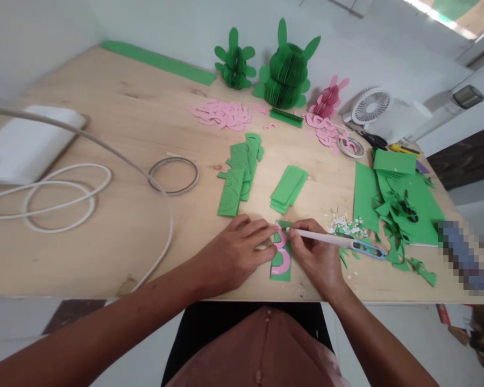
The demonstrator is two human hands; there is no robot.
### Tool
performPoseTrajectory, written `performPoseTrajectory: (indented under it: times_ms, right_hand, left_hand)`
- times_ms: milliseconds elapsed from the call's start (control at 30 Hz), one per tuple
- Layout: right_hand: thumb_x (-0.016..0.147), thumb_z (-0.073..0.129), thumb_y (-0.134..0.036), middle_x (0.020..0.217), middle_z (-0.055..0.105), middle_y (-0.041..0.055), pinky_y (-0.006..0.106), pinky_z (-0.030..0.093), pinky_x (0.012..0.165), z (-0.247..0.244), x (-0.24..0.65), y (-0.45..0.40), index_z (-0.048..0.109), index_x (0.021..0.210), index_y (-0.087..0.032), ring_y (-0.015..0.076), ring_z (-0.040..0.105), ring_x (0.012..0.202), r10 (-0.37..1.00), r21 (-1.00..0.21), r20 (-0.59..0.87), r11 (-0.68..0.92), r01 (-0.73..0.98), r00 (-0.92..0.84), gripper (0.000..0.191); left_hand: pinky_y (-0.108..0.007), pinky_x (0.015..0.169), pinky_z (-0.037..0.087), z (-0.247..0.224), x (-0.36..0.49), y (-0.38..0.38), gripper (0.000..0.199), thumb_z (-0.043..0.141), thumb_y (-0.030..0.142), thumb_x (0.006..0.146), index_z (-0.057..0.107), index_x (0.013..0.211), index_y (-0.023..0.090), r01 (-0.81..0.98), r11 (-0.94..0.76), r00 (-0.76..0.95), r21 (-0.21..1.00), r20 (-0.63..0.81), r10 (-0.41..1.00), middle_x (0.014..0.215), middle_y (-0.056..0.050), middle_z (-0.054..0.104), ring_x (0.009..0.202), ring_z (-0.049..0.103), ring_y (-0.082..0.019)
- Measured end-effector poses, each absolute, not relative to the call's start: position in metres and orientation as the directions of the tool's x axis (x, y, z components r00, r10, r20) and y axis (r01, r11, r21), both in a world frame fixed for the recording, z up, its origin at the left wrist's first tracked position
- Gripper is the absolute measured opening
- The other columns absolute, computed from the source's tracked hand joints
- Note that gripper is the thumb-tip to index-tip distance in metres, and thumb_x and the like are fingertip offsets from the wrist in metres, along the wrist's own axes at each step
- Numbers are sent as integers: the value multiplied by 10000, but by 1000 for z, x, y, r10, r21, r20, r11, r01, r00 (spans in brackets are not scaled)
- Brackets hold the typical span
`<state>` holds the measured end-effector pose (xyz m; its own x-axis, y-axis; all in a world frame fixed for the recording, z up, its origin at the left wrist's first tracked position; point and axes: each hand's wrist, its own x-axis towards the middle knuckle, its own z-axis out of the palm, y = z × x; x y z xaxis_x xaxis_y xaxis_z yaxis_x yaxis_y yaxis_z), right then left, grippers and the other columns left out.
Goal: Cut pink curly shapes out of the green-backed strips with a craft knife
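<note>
My left hand point(239, 251) lies on the table with its fingers stretched out, and the fingertips press the left edge of a pink curvy paper cutout point(283, 262). Under that cutout is a green paper rectangle point(283, 277), showing around its edges. Closed round a white pen point(326, 237) with a light blue end, my right hand point(317, 258) keeps the tip at the cutout's upper right edge. Just beyond the hands are a stack of plain green paper rectangles point(289, 188) and several green pieces with drawn curved outlines point(237, 177).
Green scraps point(395, 226) and white bits point(349, 224) lie at the right. Pink cutouts point(221, 114), green paper figures point(287, 75), a pink figure point(328, 98) and a fan point(371, 106) stand behind. Leftward are a tape ring point(174, 175), cables point(60, 188) and a white device point(32, 142).
</note>
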<state>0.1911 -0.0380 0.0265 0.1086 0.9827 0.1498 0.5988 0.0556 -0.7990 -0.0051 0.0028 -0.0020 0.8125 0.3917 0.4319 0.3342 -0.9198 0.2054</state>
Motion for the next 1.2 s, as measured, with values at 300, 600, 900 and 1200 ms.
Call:
performPoseTrajectory:
  times_ms: [300,600,900,1200]
  right_hand:
    - [873,545,-259,685,614,-14,221,429,531,23,192,-42,594,826,-197,109,548,567,984,-767,158,67,638,86,91]
    - [886,539,-260,701,625,-16,225,443,554,21,193,-44,593,839,-209,116,567,588,982,-746,176,84,661,74,88]
    - [892,541,-255,700,622,-17,222,434,548,23,194,-44,594,837,-207,112,559,588,982,-729,180,97,677,53,90]
    - [885,545,-258,701,635,-11,227,448,559,21,195,-46,596,830,-212,121,567,600,982,-730,178,87,678,66,89]
  left_hand:
    - [-443,959,359,-4,-5,2,213,438,176,939,635,1018,195,337,-921,811,198,435,390,1308,-98,592,1205,495,-261]
    - [-436,964,361,-4,-5,2,209,444,155,926,637,998,192,341,-918,813,204,426,396,1329,-100,575,1212,489,-260]
    - [-449,958,360,-5,-5,2,212,427,171,942,625,1019,188,344,-919,817,195,420,395,1337,-107,567,1212,493,-271]
    - [-429,945,361,-4,-6,4,206,441,171,934,631,1012,195,325,-930,820,170,439,367,1318,-98,583,1199,501,-258]
